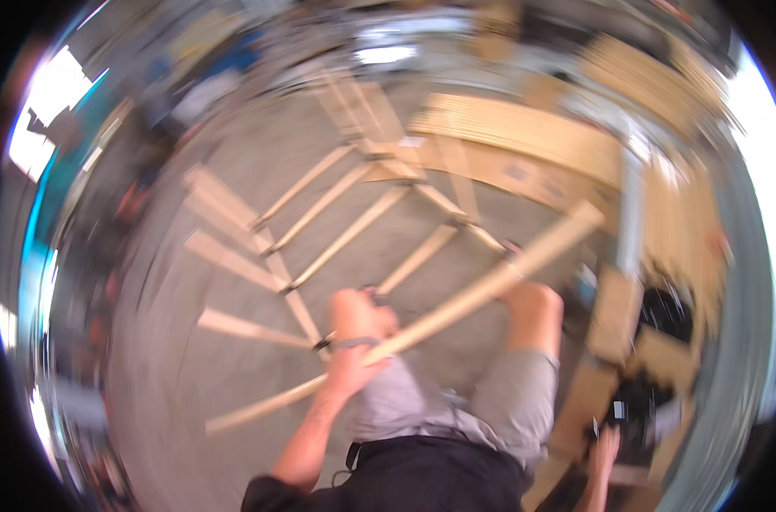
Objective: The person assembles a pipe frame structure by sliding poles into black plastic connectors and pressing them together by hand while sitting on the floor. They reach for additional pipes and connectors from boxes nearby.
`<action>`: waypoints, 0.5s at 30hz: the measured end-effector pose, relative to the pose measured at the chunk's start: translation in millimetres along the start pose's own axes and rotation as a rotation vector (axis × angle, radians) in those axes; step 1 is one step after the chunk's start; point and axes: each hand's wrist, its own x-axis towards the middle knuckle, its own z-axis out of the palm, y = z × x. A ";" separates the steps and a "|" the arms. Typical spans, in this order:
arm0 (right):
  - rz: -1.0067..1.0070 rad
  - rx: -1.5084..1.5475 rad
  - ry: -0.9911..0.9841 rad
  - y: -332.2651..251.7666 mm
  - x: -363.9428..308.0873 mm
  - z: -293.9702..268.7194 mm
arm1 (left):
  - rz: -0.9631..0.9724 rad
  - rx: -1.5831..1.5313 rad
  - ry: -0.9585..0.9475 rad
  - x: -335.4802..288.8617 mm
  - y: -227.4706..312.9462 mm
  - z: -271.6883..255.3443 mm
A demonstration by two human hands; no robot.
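Note:
My left hand is closed around a long pale wooden slat, which slants across my knees from lower left to upper right. Beyond my left knee, a framework of wooden slats with dark joints lies on the floor, several of its pieces fanning out to the left. My right hand is stretched out to the lower right, beside a dark, lumpy item among cardboard boxes. Motion blur hides whether its fingers hold anything.
Long flat cardboard boxes lie stacked beyond the framework. More cardboard stands close on my right, with a black round thing on it. Blurred clutter lines the left side of the concrete floor.

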 end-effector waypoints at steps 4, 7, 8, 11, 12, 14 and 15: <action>0.060 -0.189 -0.136 7.2 -56.5 -14.1 | -0.076 0.099 -0.032 -7.9 -19.2 0.3; -0.085 -0.272 -0.165 99.0 -24.8 22.0 | -0.110 0.096 -0.055 -28.4 -24.9 11.0; -0.114 -0.259 -0.133 89.7 -15.8 -0.6 | -0.126 0.090 -0.051 -30.5 -27.0 11.0; -0.062 -0.006 -0.067 64.3 19.8 -51.7 | -0.143 0.073 0.019 -33.5 -35.8 15.9; -0.017 0.219 0.020 56.8 35.5 -53.6 | -0.139 0.068 0.052 -33.2 -38.8 17.9; -0.073 0.449 0.232 23.5 67.3 -71.5 | -0.171 0.075 0.053 -31.2 -40.7 17.1; -0.177 0.454 0.350 -2.9 83.1 -85.8 | -0.189 0.083 0.050 -32.3 -43.3 14.4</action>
